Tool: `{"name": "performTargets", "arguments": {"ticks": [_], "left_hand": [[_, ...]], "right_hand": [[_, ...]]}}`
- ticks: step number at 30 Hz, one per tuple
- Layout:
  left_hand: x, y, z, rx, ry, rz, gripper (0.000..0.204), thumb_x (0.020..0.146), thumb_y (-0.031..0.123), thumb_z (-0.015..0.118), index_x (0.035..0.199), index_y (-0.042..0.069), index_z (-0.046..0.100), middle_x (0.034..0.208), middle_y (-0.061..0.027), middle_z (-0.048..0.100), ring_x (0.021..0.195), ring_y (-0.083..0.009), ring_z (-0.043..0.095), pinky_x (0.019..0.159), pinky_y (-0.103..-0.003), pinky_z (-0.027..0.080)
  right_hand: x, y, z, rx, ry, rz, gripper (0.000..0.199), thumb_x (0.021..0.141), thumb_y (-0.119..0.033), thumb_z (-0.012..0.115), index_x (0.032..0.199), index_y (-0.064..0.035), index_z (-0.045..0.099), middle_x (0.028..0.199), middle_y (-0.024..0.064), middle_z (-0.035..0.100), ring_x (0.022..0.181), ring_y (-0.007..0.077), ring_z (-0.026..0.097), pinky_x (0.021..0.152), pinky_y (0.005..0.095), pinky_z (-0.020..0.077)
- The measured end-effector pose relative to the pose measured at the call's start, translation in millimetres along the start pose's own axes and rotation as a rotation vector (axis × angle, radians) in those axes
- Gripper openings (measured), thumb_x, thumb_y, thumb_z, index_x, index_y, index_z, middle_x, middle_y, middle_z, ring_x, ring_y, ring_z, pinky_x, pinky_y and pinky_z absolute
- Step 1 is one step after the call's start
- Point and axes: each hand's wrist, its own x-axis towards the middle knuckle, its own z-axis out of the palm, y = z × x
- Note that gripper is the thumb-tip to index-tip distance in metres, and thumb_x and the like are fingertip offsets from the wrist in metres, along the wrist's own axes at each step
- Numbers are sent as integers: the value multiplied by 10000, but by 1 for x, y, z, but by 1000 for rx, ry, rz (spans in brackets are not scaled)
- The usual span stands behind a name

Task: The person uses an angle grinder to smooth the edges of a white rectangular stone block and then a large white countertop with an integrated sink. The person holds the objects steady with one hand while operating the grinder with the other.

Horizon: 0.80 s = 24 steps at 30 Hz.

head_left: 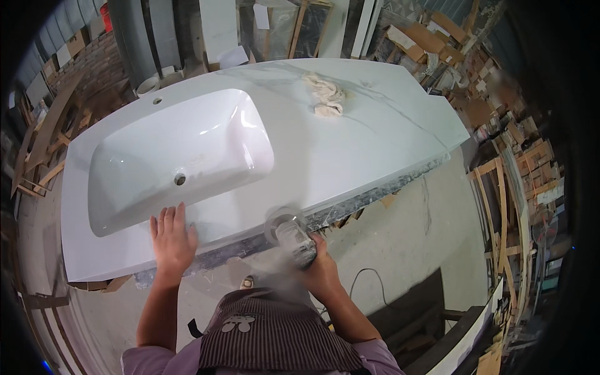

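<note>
A white marbled countertop (350,150) with a built-in sink basin (187,144) spreads out before me. My left hand (172,240) lies flat on the counter's near rim, just below the basin, fingers spread. In my right hand (322,265) is an angle grinder (294,242), its round disc at the counter's near edge, right of the basin. Dust hangs around the tool and partly hides it. Whether the disc touches the edge I cannot tell. A crumpled cream cloth (326,95) rests on the far part of the counter.
A dark cable (375,275) loops over the floor at my right. Wooden frames (500,212) and scrap pieces crowd the right side. Upright slabs (219,28) and a white bucket (148,86) stand behind the counter. Planks (53,128) lean at the left.
</note>
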Motion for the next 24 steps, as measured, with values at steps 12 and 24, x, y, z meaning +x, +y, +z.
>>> {"name": "performTargets", "arguments": {"ticks": [12, 24], "left_hand": [[-1, 3, 0, 24, -8, -5, 590, 864, 152, 521, 1439, 78, 415, 1377, -160, 480, 1331, -368, 401, 1161, -549, 209], [23, 75, 24, 82, -41, -114, 591, 915, 217, 491, 1479, 82, 379, 1482, -195, 406, 1412, -402, 313, 1175, -564, 163]], "right_hand": [[62, 86, -90, 190, 418, 147, 849, 665, -210, 857, 1302, 20, 345, 1087, 230, 613, 973, 308, 633, 857, 399, 504], [135, 184, -202, 195, 630, 157, 821, 678, -212, 846, 1295, 55, 375, 1129, 236, 586, 1021, 290, 602, 904, 388, 477]]}}
